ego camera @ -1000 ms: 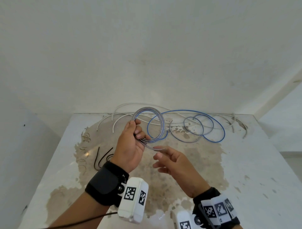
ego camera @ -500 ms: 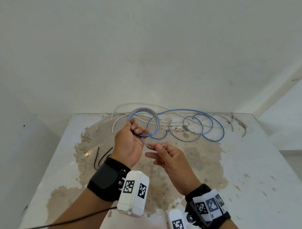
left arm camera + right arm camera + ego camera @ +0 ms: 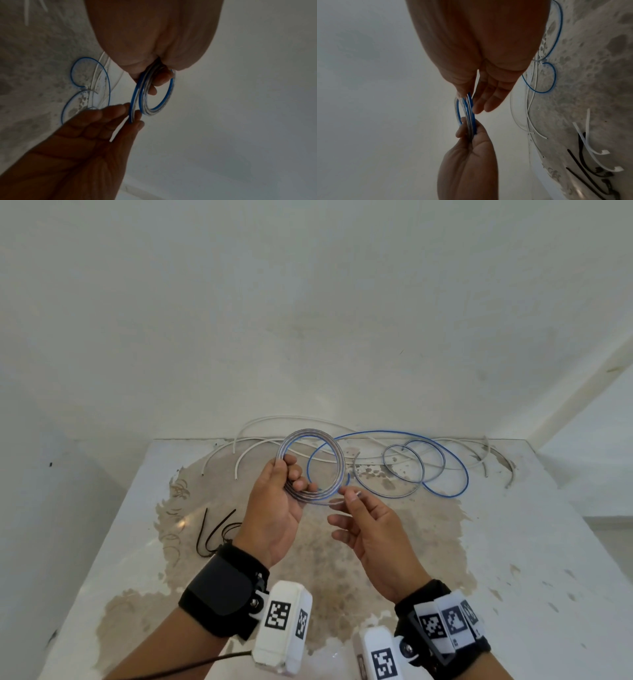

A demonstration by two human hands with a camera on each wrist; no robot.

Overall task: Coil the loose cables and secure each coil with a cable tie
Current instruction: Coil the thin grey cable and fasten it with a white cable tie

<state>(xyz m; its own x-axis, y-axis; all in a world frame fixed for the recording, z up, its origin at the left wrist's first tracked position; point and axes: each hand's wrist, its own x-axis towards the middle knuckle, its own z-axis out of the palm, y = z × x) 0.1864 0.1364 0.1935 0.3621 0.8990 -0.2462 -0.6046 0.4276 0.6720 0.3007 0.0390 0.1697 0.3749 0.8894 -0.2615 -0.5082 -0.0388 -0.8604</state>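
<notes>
A coil of clear cable with a blue stripe (image 3: 337,455) is held up over the table by my left hand (image 3: 291,482), fingers curled round its lower left side. My right hand (image 3: 352,495) pinches the coil's loose end between thumb and forefinger, just right of the coil's lower edge, with the other fingers spread. In the left wrist view the coil (image 3: 169,93) hangs from my left hand (image 3: 154,82) and the right fingertips (image 3: 126,108) nip the end. The right wrist view shows the coil (image 3: 468,113) edge-on between both hands.
On the stained white table (image 3: 513,542), a loose blue cable (image 3: 445,491) and white cables (image 3: 260,445) lie along the back by the wall. Black cable ties (image 3: 212,532) lie at the left; white ties (image 3: 590,148) lie beside them. The table drops off left and right.
My right hand has carried the cable's loose end up and to the right, along the coil's lower edge. The left hand keeps its grip on the coil.
</notes>
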